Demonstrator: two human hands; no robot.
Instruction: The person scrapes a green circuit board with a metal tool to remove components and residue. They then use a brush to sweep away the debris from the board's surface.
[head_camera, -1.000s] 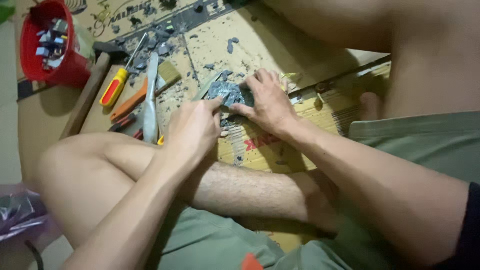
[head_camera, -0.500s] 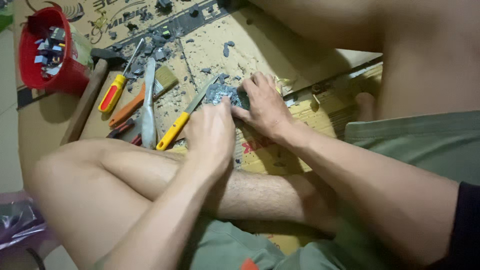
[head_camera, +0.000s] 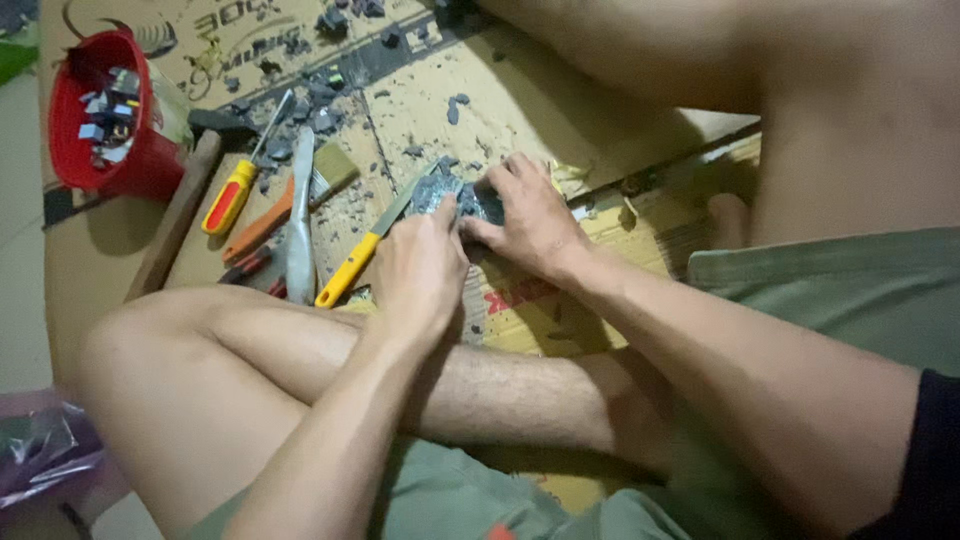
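I sit cross-legged on flattened cardboard (head_camera: 420, 90). Both hands meet over a grey, crumbly lump of broken parts (head_camera: 452, 196). My right hand (head_camera: 528, 218) clamps down on the lump from the right. My left hand (head_camera: 420, 270) presses against its near side with curled fingers. A yellow-handled flat tool (head_camera: 352, 263) lies just left of my left hand, its blade pointing toward the lump; whether the hand touches it I cannot tell.
A red bucket (head_camera: 82, 150) with small metal pieces stands at the far left. A hammer (head_camera: 180, 215), a yellow-and-red screwdriver (head_camera: 230, 195), orange pliers (head_camera: 256, 232), a knife (head_camera: 300, 225) and a brush (head_camera: 330, 172) lie beside it. Grey fragments (head_camera: 320, 110) litter the cardboard. A plastic bag (head_camera: 40, 445) sits bottom left.
My left hand has slid right onto the lump, uncovering the yellow-handled tool. My right hand stays on the lump.
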